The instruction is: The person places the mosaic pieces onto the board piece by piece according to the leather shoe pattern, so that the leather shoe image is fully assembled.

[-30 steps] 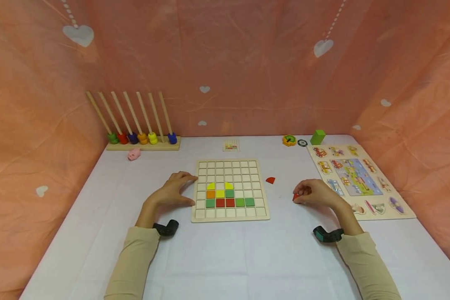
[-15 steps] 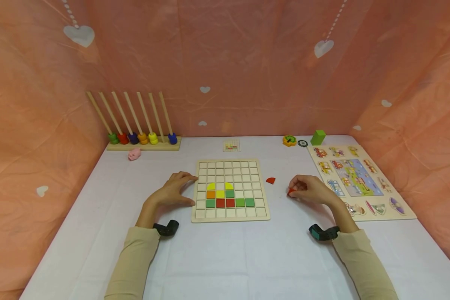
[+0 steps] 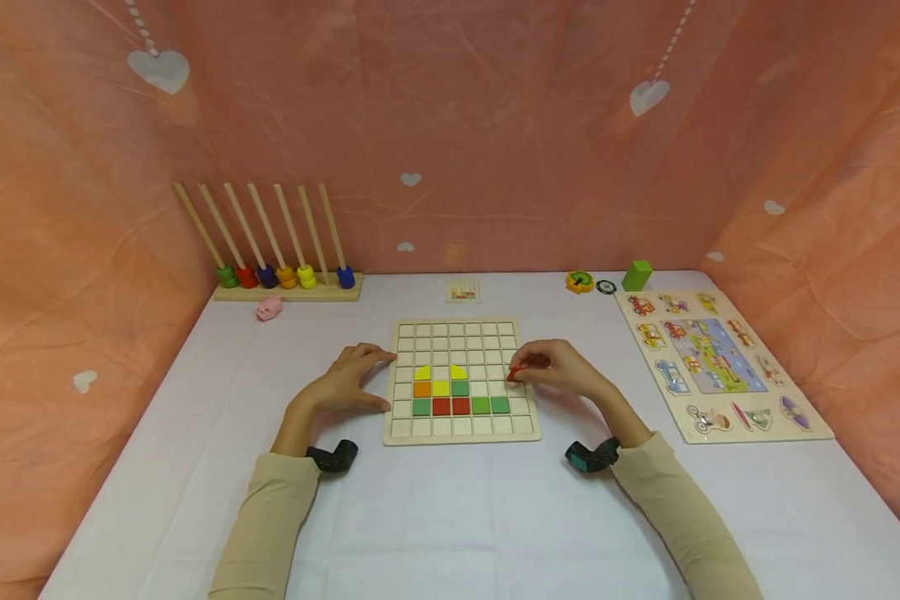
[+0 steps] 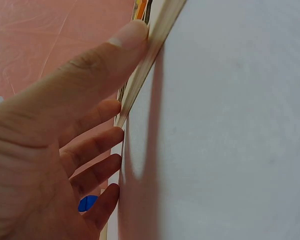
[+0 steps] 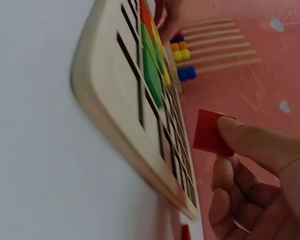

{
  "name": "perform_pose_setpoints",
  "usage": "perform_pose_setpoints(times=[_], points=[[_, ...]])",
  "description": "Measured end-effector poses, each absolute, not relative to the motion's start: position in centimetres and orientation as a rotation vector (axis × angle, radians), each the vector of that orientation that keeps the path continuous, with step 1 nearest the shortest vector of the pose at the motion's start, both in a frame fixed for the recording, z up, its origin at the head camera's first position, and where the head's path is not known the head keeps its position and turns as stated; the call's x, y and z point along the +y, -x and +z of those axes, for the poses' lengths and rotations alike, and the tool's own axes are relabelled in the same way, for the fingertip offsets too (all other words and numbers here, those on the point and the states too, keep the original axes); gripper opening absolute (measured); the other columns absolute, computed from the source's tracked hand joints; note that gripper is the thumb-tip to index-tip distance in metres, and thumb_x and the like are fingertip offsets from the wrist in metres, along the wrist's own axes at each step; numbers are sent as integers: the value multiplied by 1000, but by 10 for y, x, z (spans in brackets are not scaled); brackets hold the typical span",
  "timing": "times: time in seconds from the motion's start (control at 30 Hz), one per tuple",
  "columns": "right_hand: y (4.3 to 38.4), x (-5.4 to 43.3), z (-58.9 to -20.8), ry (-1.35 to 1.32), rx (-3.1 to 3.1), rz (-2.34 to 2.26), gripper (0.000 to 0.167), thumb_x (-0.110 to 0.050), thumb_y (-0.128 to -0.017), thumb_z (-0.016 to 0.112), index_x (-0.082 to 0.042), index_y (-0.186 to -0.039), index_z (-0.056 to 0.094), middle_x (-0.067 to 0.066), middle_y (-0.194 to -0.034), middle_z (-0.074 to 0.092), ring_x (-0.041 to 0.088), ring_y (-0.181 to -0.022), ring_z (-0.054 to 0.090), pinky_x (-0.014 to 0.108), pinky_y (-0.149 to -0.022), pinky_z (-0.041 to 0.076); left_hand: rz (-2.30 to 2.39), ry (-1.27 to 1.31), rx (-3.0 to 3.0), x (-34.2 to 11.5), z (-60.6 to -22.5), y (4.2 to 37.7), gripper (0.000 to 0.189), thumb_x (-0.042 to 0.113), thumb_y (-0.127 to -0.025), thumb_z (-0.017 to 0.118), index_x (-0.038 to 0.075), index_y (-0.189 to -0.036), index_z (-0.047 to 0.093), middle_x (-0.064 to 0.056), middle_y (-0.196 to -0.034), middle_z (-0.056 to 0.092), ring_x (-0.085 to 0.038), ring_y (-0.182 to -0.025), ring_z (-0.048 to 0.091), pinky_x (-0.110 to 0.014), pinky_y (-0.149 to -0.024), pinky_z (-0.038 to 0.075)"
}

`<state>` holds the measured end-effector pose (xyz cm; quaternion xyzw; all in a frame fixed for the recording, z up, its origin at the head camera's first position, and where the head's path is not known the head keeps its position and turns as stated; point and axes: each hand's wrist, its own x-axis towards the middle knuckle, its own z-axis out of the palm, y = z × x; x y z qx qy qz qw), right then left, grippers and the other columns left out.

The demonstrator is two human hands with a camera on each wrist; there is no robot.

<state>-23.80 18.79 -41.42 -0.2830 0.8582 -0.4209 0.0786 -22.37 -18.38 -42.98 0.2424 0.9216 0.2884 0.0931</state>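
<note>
A wooden grid board (image 3: pixel 461 427) lies on the table, with yellow, orange, green and red tiles set in some of its cells. My left hand (image 3: pixel 345 382) rests at the board's left edge; its thumb (image 4: pixel 125 40) touches the rim and the fingers are spread along it. Above the board's right side, my right hand (image 3: pixel 566 371) pinches a red square tile (image 5: pixel 210 132) between thumb and fingers, the tile tilted and apart from the board. A second red piece (image 5: pixel 185 232) shows only partly beside the board in the right wrist view; the hand covers it in the head view.
A small pattern card (image 3: pixel 462 291) lies behind the board. At the back left stand a peg rack (image 3: pixel 285 293) with coloured beads and a pink pig (image 3: pixel 268 308). A picture puzzle (image 3: pixel 712 367), green block (image 3: pixel 637 276), orange-green toy (image 3: pixel 579 282) and round chip (image 3: pixel 606 287) occupy the right.
My right hand has moved left with the red tile, from the table beside the puzzle to above the board's right edge, covering the red quarter-round piece. The left hand has stayed still.
</note>
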Motion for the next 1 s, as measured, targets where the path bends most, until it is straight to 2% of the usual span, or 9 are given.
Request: perform_pose_setpoints(times=[0.17, 0.4, 0.77, 1.0], points=[[242, 163, -423, 810, 2546, -1264, 12, -12, -81, 72, -9, -92, 68, -1, -79, 63, 13, -70, 55, 21, -63, 45, 856, -729, 2736, -183, -430, 223, 78, 31, -70, 81, 7, -136, 46, -18, -137, 38, -35, -124, 30, -55, -104, 26], [242, 142, -428, 864, 2531, -1250, 9, -15, -81, 73, -12, -87, 67, -3, -79, 65, 14, -70, 56, 23, -64, 47, 860, -720, 2735, -184, -429, 222, 78, 31, -71, 81, 8, -137, 46, -17, -137, 38, -34, -125, 30, -54, -104, 26], [243, 135, -432, 965, 2609, -1189, 8, -15, -80, 73, -12, -88, 71, -3, -83, 63, 11, -69, 51, 21, -60, 43, 854, -731, 2741, -184, -429, 222, 78, 31, -71, 80, 7, -136, 46, -18, -137, 38, -35, -125, 30, -55, -104, 26], [243, 133, -434, 925, 2650, -1116, 6, -19, -81, 73, -14, -83, 71, -7, -76, 63, 10, -65, 50, 20, -56, 40, 857, -716, 2737, -183, -426, 221, 78, 31, -71, 81, 7, -136, 46, -17, -137, 39, -35, -125, 30, -55, -104, 26]])
